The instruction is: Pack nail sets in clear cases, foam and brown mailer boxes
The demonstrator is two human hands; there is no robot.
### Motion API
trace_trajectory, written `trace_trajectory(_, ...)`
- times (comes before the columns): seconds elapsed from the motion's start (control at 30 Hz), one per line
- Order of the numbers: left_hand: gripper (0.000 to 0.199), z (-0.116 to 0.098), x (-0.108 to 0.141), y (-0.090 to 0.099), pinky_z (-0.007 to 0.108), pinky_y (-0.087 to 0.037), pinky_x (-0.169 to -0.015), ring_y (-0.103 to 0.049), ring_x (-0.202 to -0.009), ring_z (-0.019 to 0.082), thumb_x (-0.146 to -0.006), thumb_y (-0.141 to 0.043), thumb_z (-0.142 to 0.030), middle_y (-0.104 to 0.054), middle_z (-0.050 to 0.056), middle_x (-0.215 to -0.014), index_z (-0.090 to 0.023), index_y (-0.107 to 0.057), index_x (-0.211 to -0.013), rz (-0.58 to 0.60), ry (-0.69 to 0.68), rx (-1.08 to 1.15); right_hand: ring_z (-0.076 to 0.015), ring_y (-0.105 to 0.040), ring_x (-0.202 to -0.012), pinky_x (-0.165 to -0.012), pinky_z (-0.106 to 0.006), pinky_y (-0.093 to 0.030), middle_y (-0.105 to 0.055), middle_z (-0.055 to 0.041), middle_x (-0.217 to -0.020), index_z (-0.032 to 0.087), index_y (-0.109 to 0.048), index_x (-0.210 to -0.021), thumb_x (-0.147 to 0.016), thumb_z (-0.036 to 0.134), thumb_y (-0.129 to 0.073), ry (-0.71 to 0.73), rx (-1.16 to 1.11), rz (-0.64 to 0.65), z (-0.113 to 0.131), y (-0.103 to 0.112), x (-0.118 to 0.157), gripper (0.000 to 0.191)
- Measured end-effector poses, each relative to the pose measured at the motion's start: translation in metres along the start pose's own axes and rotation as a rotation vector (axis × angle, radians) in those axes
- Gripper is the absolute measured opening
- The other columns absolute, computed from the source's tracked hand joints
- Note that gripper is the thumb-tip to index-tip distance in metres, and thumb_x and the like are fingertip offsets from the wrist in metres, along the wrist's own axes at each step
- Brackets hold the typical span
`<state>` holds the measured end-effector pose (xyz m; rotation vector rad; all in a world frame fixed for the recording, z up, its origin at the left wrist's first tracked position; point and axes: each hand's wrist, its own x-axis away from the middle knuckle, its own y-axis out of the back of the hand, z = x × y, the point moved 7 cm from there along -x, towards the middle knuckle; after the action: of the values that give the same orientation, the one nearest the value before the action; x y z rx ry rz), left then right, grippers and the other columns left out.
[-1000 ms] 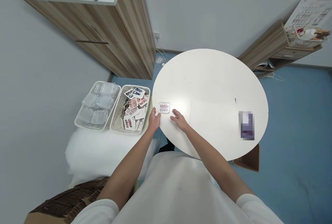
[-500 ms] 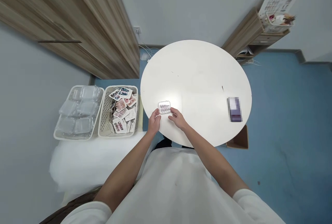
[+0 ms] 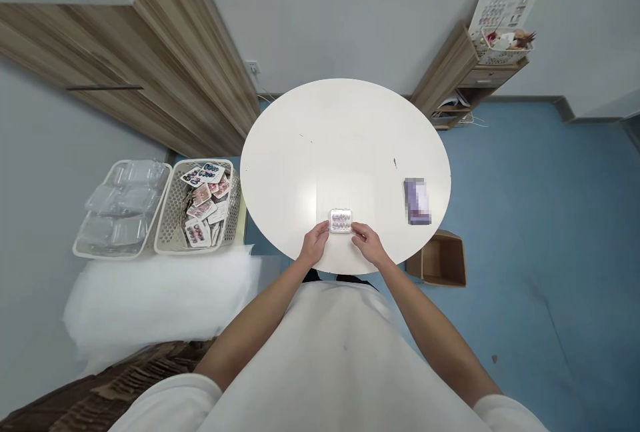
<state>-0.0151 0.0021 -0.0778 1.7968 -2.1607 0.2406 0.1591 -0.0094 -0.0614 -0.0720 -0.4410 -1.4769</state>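
Note:
A small clear case (image 3: pixel 341 221) with two rows of pinkish pieces inside lies on the white oval table (image 3: pixel 350 132), near its front edge. My left hand (image 3: pixel 315 243) holds the case's left side between thumb and fingers. At the right side, the fingertips of my right hand (image 3: pixel 368 243) grip the other edge, with the thumb slightly below. The case looks closed and flat.
A purple item (image 3: pixel 417 201), partly pixelated, lies at the table's right. To the left stand a basket of printed cards (image 3: pixel 167 219) and a basket of clear plastic boxes (image 3: pixel 80 253). An open cardboard box (image 3: pixel 444 259) is on the floor at right.
The case and both hands have moved to the right across the table, to the middle of its front part. The camera view has also shifted to the right.

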Motion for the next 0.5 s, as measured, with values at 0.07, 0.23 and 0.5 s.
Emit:
trace_trajectory(0.07,0.041,0.000,0.004,-0.012,0.036,-0.038,-0.095,-0.050,-0.111,0.020,-0.080,-0.043,-0.027,-0.052,0.009,-0.121,-0.016,-0.048,-0.119,0.000,0.009,-0.027,-0.0173,-0.048,-0.111,-0.098,-0.036,-0.038,-0.049,-0.0045,-0.121,0.023,-0.056,-0.107,-0.070,0.018,-0.049,0.011,0.025,0.021,-0.007,0.010,0.002,0.039)
trace_trajectory(0.23,0.043,-0.001,0.013,-0.028,0.035,-0.041,-0.093,-0.052,-0.108,0.019,-0.076,-0.046,-0.019,-0.053,0.009,-0.121,-0.016,-0.047,-0.120,-0.059,0.013,-0.135,-0.0176,-0.047,-0.112,-0.096,-0.035,-0.041,-0.049,-0.0054,-0.119,0.022,-0.057,-0.108,-0.069,0.016,-0.048,0.055,0.083,0.079,-0.022,0.022,0.004,0.040)
trace_trajectory(0.5,0.045,0.006,0.020,-0.035,0.036,-0.044,-0.090,-0.052,-0.106,0.020,-0.070,-0.049,-0.013,-0.054,0.008,-0.117,-0.018,-0.051,-0.114,-0.085,-0.029,-0.402,-0.0194,-0.050,-0.107,-0.093,-0.039,-0.043,-0.050,-0.0065,-0.118,0.022,-0.055,-0.111,-0.071,0.016,-0.047,0.135,0.236,0.129,-0.029,0.018,0.009,0.041)
